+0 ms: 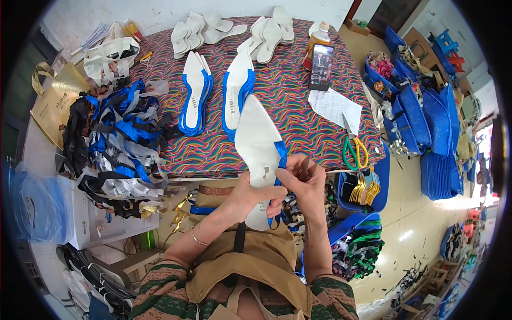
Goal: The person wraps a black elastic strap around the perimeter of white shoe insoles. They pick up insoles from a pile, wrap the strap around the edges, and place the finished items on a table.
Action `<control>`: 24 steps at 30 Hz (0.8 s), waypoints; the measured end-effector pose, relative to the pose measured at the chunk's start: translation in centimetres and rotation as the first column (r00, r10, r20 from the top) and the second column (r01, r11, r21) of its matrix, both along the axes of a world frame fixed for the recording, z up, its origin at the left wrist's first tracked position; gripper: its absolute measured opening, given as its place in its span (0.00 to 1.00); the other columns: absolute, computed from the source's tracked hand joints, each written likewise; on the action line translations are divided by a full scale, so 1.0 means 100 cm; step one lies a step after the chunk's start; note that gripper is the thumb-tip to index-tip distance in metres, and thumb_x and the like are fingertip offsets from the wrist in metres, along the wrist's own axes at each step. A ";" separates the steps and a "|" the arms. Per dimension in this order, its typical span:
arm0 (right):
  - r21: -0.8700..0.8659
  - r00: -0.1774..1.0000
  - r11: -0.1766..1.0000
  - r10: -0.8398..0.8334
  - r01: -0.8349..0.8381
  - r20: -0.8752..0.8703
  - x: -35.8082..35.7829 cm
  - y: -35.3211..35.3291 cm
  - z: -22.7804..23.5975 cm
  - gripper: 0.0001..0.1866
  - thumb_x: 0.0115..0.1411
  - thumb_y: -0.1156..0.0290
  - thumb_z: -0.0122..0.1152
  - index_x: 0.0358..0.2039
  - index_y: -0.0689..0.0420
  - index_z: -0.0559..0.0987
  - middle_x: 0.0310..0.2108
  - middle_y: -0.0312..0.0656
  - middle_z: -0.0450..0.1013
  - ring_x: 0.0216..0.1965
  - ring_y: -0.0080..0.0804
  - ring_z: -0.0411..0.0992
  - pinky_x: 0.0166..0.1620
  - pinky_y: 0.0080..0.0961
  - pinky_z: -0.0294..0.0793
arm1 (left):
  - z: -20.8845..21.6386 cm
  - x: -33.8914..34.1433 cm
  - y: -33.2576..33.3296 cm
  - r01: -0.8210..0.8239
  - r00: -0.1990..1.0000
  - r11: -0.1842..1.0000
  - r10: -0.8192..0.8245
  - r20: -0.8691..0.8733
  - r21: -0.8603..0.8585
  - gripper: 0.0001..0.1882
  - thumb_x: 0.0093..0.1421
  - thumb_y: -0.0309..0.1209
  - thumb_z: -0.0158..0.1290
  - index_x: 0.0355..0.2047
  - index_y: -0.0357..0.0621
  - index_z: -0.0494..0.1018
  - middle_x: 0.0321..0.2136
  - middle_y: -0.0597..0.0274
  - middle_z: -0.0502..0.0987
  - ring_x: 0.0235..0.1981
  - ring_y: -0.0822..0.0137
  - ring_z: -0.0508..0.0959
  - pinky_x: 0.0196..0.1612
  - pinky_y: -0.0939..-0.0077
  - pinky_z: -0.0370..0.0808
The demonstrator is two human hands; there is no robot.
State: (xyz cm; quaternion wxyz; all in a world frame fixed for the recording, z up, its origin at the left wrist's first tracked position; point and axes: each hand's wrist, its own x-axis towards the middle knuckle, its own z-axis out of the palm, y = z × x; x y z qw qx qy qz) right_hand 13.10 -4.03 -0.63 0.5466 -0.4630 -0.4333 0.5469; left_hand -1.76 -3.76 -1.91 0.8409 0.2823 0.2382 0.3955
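A white pointed insole [258, 128] is tilted up in front of me, above the table's near edge. My left hand [255, 196] is closed around its narrower heel part. Along the insole's right edge runs a glittery blue strip [281, 152], its loose end hanging below the heel. My right hand [305, 184] pinches this strip against the edge with the thumb; a thin brown thing shows among its raised fingers, too small to name. Just beyond lie two stacks of insoles with blue edging, one on the left [195, 96] and one in the middle [232, 96].
Plain white insoles [269, 40] lie in piles at the back. A phone [321, 66] leans on a bottle [319, 35]; scissors [352, 146] rest at the right edge by a paper sheet [336, 109]. Strip scraps [120, 133] heap up on the left. Blue bins [421, 114] stand on the floor.
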 end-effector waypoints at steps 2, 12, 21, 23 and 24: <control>0.039 1.000 0.999 0.022 -0.022 0.005 0.002 0.002 -0.012 0.05 0.55 0.80 0.62 0.32 0.64 0.75 0.27 0.31 0.73 0.28 0.14 0.67 0.32 0.15 0.65 | -0.001 0.002 -0.001 -0.032 0.988 0.989 0.053 -0.142 0.145 0.05 0.59 0.24 0.56 0.31 0.35 0.71 0.18 0.59 0.73 0.16 0.70 0.72 0.18 0.77 0.68; 0.269 0.931 0.963 -0.091 -0.008 0.353 0.008 0.003 0.001 0.08 0.63 0.77 0.56 0.25 0.63 0.74 0.16 0.30 0.62 0.19 0.14 0.58 0.23 0.16 0.57 | -0.002 -0.005 -0.001 0.101 0.985 0.983 -0.078 -0.153 0.153 0.07 0.60 0.25 0.55 0.37 0.32 0.73 0.26 0.49 0.79 0.18 0.70 0.76 0.20 0.78 0.71; 0.270 0.932 0.962 -0.080 -0.021 0.355 0.006 -0.001 -0.009 0.03 0.58 0.80 0.59 0.29 0.66 0.76 0.18 0.32 0.65 0.21 0.14 0.61 0.24 0.16 0.59 | -0.005 -0.011 0.001 0.109 0.972 0.985 -0.077 -0.221 0.137 0.07 0.57 0.20 0.54 0.37 0.33 0.72 0.25 0.50 0.79 0.18 0.67 0.76 0.21 0.75 0.73; 0.279 0.947 0.960 -0.086 -0.005 0.311 0.012 0.002 -0.014 0.04 0.58 0.80 0.59 0.26 0.67 0.75 0.18 0.33 0.64 0.20 0.15 0.59 0.24 0.17 0.58 | 0.000 -0.010 -0.001 0.143 0.970 0.985 -0.120 -0.212 0.094 0.08 0.57 0.21 0.55 0.37 0.33 0.72 0.24 0.51 0.79 0.18 0.67 0.77 0.21 0.75 0.73; 0.298 0.936 0.954 -0.089 -0.018 0.342 0.013 0.003 -0.014 0.06 0.58 0.79 0.59 0.25 0.67 0.75 0.17 0.33 0.64 0.20 0.15 0.59 0.24 0.17 0.57 | -0.002 -0.011 -0.001 0.173 0.966 0.980 -0.150 -0.211 0.097 0.08 0.57 0.21 0.55 0.37 0.33 0.72 0.24 0.51 0.79 0.18 0.67 0.77 0.21 0.75 0.73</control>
